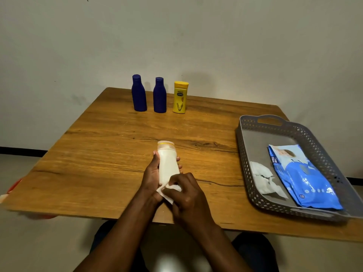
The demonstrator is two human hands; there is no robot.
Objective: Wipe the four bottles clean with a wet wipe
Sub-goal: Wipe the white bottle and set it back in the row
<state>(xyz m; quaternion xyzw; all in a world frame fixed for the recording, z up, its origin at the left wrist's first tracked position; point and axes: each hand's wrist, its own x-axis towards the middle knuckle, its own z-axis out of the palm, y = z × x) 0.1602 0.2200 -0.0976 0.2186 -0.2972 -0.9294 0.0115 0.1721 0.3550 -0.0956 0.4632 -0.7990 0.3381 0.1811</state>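
A wooden tabletop [110, 146] with dark grain lines stands against a plain pale wall [176, 36]. At its right edge rests a grey perforated tray [246, 138] with cut-out handles, overhanging the near right corner. Something orange-red [14, 186] shows past the tabletop's left edge, too cropped to identify. A dark baseboard [21, 150] runs along the wall's foot.

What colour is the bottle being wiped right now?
White, with a thin yellow band near its cap; head view.

The table [98, 154] is showing grained wood with a matt finish. The white bottle [168, 167] is looking like smooth plastic, the perforated grey basket [245, 154] matt plastic, the wipes packet [306, 177] glossy film.
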